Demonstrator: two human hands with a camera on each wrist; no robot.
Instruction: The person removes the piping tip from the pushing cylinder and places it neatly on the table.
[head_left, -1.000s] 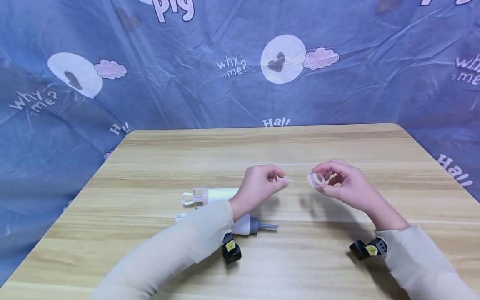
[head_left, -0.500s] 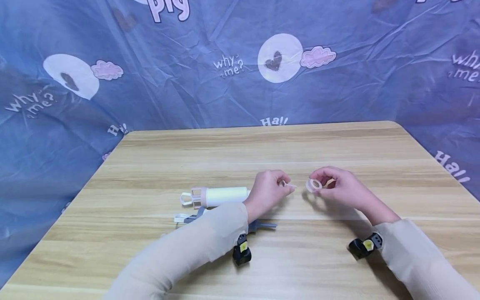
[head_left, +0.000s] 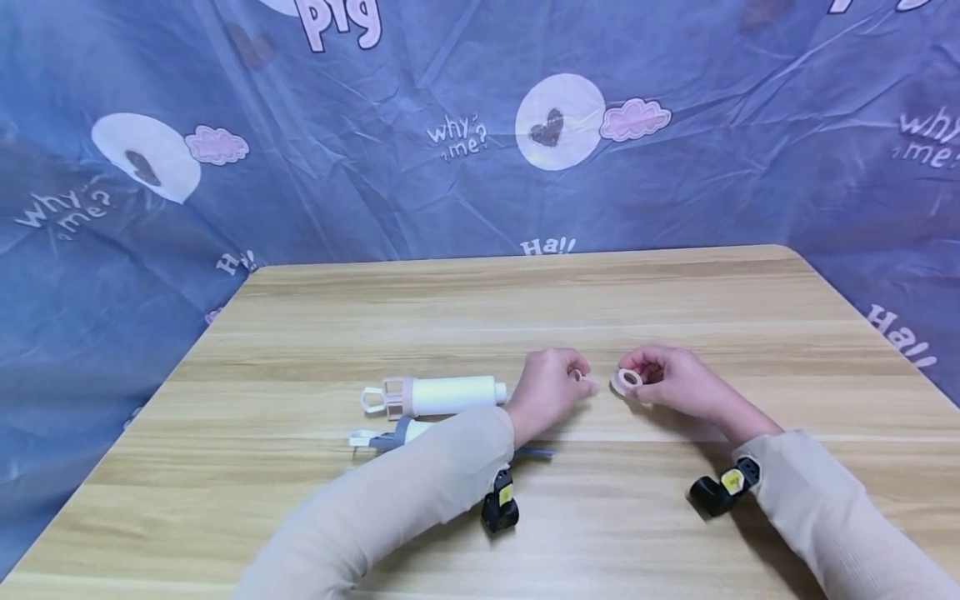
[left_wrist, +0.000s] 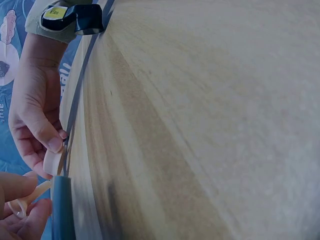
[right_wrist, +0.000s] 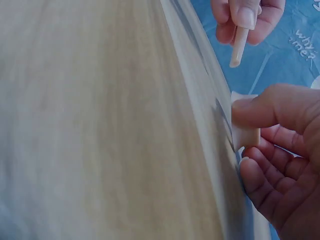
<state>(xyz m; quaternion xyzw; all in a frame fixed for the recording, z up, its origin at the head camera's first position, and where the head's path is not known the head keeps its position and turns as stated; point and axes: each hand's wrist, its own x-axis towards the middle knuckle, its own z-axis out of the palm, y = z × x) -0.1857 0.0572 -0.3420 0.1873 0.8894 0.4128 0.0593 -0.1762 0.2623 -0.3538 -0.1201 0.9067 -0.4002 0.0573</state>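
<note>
Between thumb and fingers of my left hand (head_left: 551, 387) is a small pale plastic piece (right_wrist: 239, 47) with a thin straight stem; a loop at its other end (left_wrist: 20, 206) shows in the left wrist view. My right hand (head_left: 678, 385) pinches a short, pale, wide plastic ring (head_left: 626, 382) by its side, its round hole visible in the head view. The stem's tip points towards the ring, with a small gap between them. Both hands are low over the wooden table (head_left: 525, 300).
Left of my left hand lies a white syringe-like tube (head_left: 453, 396) with a pinkish collar and loop handle. A second one, with blue-grey parts (head_left: 401, 431), lies nearer, partly hidden by my left sleeve (head_left: 405, 492). A printed blue cloth (head_left: 337, 167) hangs behind the table.
My left hand has moved right and nearer with the stemmed piece. My right hand has come slightly down with the ring. The gap between the pieces has narrowed, and the far tube shows more fully.
</note>
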